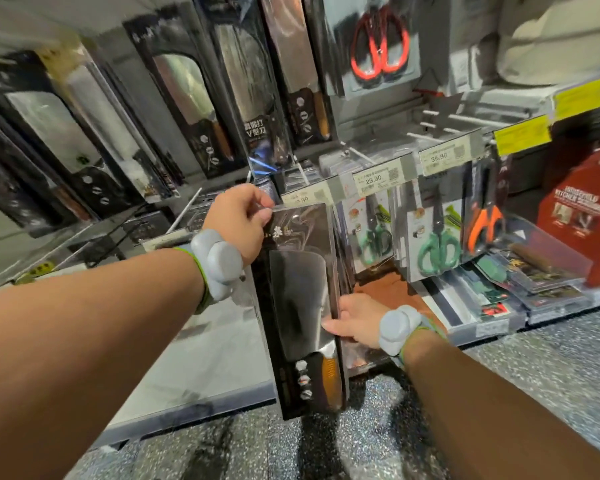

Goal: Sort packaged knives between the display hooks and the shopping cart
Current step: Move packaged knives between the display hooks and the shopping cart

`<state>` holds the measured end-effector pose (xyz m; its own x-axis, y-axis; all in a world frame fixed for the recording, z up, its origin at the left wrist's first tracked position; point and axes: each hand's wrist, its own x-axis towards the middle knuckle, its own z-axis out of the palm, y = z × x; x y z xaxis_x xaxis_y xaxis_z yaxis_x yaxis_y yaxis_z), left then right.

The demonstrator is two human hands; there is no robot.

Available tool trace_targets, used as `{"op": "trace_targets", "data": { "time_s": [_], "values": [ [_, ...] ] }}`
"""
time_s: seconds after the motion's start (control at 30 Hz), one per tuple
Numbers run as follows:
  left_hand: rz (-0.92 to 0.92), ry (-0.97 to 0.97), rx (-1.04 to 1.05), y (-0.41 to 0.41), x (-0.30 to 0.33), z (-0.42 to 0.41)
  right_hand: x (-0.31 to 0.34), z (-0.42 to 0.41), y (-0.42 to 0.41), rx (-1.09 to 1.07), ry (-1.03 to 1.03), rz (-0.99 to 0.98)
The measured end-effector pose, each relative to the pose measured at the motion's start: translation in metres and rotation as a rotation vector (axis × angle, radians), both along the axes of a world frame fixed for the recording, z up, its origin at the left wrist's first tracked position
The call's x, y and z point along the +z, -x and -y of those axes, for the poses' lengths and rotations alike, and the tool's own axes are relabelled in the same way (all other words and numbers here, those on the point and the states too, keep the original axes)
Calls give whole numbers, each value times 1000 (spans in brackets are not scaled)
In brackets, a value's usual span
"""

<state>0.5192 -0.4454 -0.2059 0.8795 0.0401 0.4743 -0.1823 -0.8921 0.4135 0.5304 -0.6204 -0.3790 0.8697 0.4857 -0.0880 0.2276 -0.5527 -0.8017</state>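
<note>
A black packaged cleaver (302, 306) with a clear window hangs upright in front of the lower hook row. My left hand (238, 221) pinches its top left corner. My right hand (355, 320) holds its right edge near the middle, thumb on the front and fingers behind. Bare white display hooks (430, 124) stick out at upper right. More packaged cleavers (194, 109) hang on the wall at the upper left. No shopping cart is in view.
Packaged scissors with green handles (439, 251) and orange handles (484, 223) hang under price tags (374, 178). Red-handled scissors (380, 43) hang above. A red knife-set box (582, 216) stands at right. Flat packs (520, 285) lie on the bottom shelf. Speckled floor (361, 445) lies below.
</note>
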Motion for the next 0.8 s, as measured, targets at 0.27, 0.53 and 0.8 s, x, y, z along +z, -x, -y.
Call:
{"op": "trace_targets", "data": {
  "time_s": [0.27, 0.53, 0.8],
  "values": [
    [31, 124, 96, 21, 46, -23, 61, -23, 30, -203, -452, 70],
    [112, 334, 11, 21, 66, -30, 106, -59, 14, -308, -683, 139],
    [74, 284, -81, 1, 82, -57, 127, -84, 14, -458, -825, 81]
  ]
}}
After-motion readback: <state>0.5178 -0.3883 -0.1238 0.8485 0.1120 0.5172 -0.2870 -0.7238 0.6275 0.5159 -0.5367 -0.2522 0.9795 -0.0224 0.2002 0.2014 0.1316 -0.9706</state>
